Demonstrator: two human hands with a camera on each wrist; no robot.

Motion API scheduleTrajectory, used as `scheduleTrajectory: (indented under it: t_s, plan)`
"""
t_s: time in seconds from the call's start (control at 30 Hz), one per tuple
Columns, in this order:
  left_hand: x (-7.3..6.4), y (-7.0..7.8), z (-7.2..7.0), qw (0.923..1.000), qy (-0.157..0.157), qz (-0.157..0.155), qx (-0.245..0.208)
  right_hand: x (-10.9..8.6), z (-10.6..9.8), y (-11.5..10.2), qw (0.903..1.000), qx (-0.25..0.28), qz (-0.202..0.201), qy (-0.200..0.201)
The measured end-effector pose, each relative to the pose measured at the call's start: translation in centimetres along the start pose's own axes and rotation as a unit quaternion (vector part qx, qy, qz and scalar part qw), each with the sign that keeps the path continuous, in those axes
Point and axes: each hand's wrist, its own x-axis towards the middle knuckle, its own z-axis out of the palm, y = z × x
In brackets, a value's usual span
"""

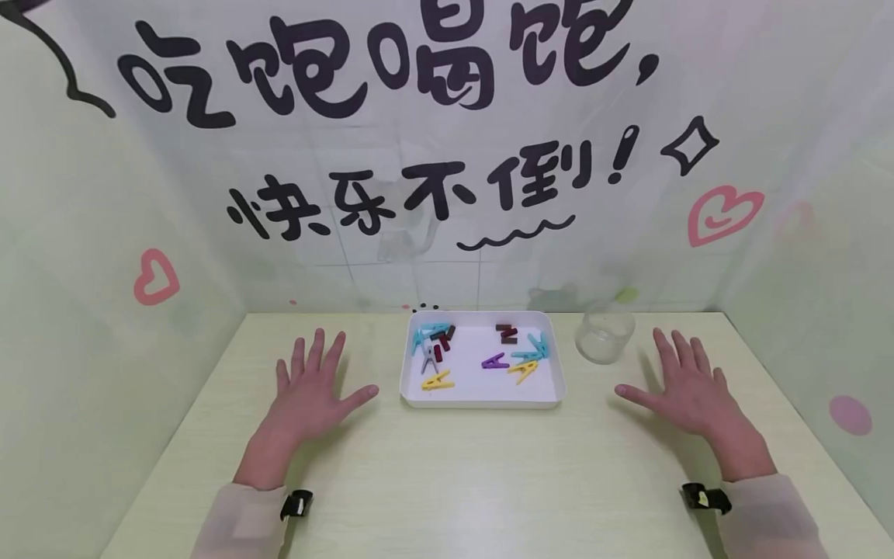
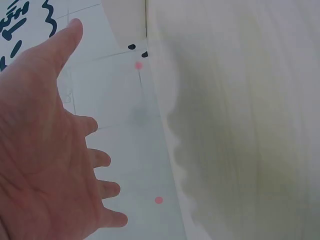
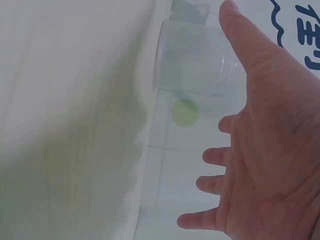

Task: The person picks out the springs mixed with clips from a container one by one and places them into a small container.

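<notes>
My left hand (image 1: 310, 400) hovers over the table left of a white tray (image 1: 482, 403), fingers spread and palm down, holding nothing. On the other side, my right hand (image 1: 691, 392) is spread the same way, nearest to a clear round jar (image 1: 604, 334). In the right wrist view the jar (image 3: 192, 59) appears beyond the thumb. Inside the tray, the left group has blue clothespins (image 1: 419, 339), a grey clothespin (image 1: 429, 360), a yellow clothespin (image 1: 438, 380) and several small dark red and brown blocks. The right group holds a purple clothespin (image 1: 495, 361), yellow and blue clothespins and similar blocks (image 1: 509, 332).
A pale wood-grain table (image 1: 475, 481) spreads under everything. Behind it hangs a whitish curtain (image 1: 412, 272) with black lettering and pink hearts, and similar sheets enclose the left and right sides. The tray stands near the table's back edge.
</notes>
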Motion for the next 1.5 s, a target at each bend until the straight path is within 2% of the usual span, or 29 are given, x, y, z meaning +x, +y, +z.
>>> scheduleTrajectory:
  t_s: [0.3,0.5,0.7,0.9,1.03,1.1,1.37,1.5]
  plan:
    - [0.9,0.2,-0.3,0.9996,0.013,0.009,-0.021,0.6,-1.1,-0.4,0.9990,-0.013,-0.037,0.023]
    - [1.4,0.3,-0.4,0.9969,0.014,0.019,-0.075,0.9,-2.2,-1.2,0.9969,-0.005,-0.060,0.050]
    - [2.3,0.5,0.1,0.9870,0.004,0.024,-0.159,1.5,-2.9,-2.2,0.9937,0.013,-0.083,0.074]
    - [2.8,1.0,0.5,0.9758,-0.004,0.020,-0.218,2.4,-3.1,-3.6,0.9892,0.020,-0.112,0.092]
    - [3.1,1.2,0.7,0.9646,-0.006,0.015,-0.263,3.1,-3.1,-4.6,0.9853,0.030,-0.133,0.103]
    - [3.3,1.3,0.9,0.9564,-0.008,0.007,-0.292,3.5,-3.1,-5.1,0.9843,0.035,-0.140,0.101]
    - [4.3,2.1,1.6,0.9233,-0.033,-0.013,-0.383,5.0,-2.7,-7.3,0.9832,0.088,-0.148,0.060]
    - [4.7,2.6,2.1,0.9101,-0.046,-0.020,-0.411,5.9,-2.1,-8.2,0.9792,0.120,-0.158,0.041]
